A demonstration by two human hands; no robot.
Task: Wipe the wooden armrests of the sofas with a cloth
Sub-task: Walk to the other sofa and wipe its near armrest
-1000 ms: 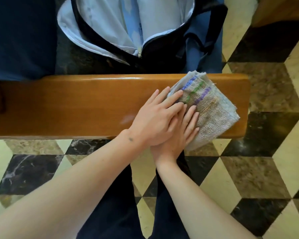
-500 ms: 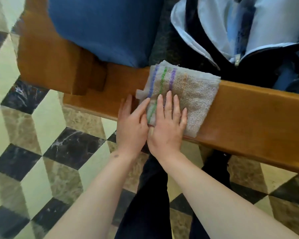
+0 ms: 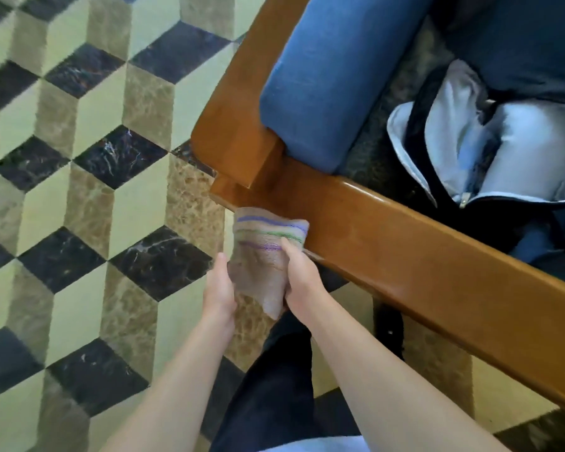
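A beige cloth (image 3: 261, 252) with blue, green and purple stripes hangs off the near edge of the wooden armrest (image 3: 421, 252), close to its back corner. My right hand (image 3: 302, 278) grips the cloth's right side, thumb on top. My left hand (image 3: 219, 287) holds its left side, thumb up along the edge. The cloth's top just touches the armrest's side; most of it is over the floor. The armrest runs from the centre down to the lower right.
The sofa's wooden back rail (image 3: 242, 119) rises from the corner. A blue cushion (image 3: 320, 83) lies behind it, and an open dark bag (image 3: 490, 151) with pale lining sits on the seat. Patterned marble floor (image 3: 95, 190) spreads left. My dark trouser leg (image 3: 274, 386) is below.
Both hands slid the cloth leftward along the armrest, then drew it off the top over the near edge. Flat pressing hands now grip the cloth's sides. The view swung left.
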